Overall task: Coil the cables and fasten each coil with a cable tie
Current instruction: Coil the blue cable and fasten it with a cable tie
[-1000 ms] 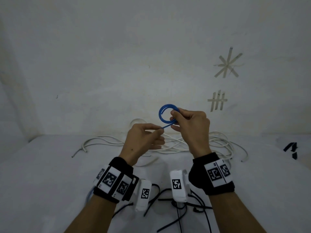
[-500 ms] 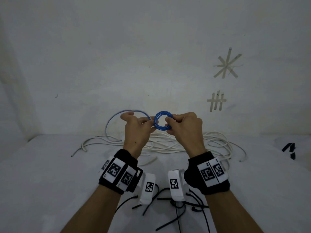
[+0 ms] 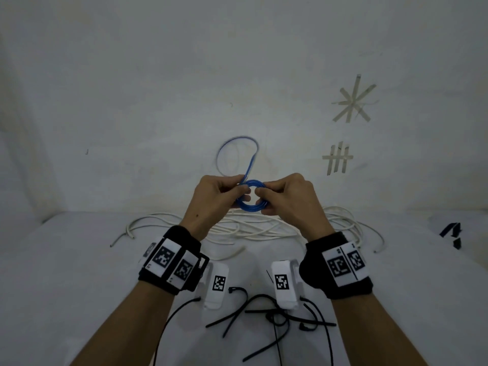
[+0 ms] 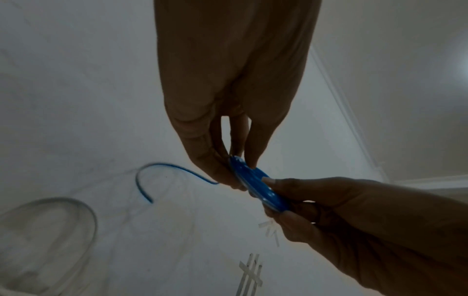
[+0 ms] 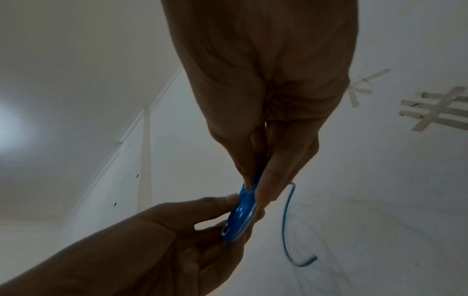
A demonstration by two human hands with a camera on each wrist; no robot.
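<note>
A small blue cable coil [image 3: 250, 196] is held up in front of the wall, between both hands. My left hand [image 3: 239, 190] pinches its left side and my right hand [image 3: 260, 194] pinches its right side. The loose blue cable end [image 3: 237, 151] arcs upward and left from the coil, blurred by motion. In the left wrist view the blue coil [image 4: 258, 184] sits edge-on between my left fingertips [image 4: 253, 160] and the right hand. The right wrist view shows the blue coil [image 5: 240, 218] edge-on too, with the free tail [image 5: 286, 230] hanging beside it.
A loose tangle of white cable [image 3: 264, 225] lies on the white table against the wall. Several black cable ties [image 3: 274, 318] lie scattered near the front, under my wrists. Tape marks [image 3: 353, 101] are stuck on the wall at right. Dark bits [image 3: 453, 233] lie at the far right.
Both hands came together on the coil and rose slightly. The free blue end swung from low on the left up over the coil, adding a turn.
</note>
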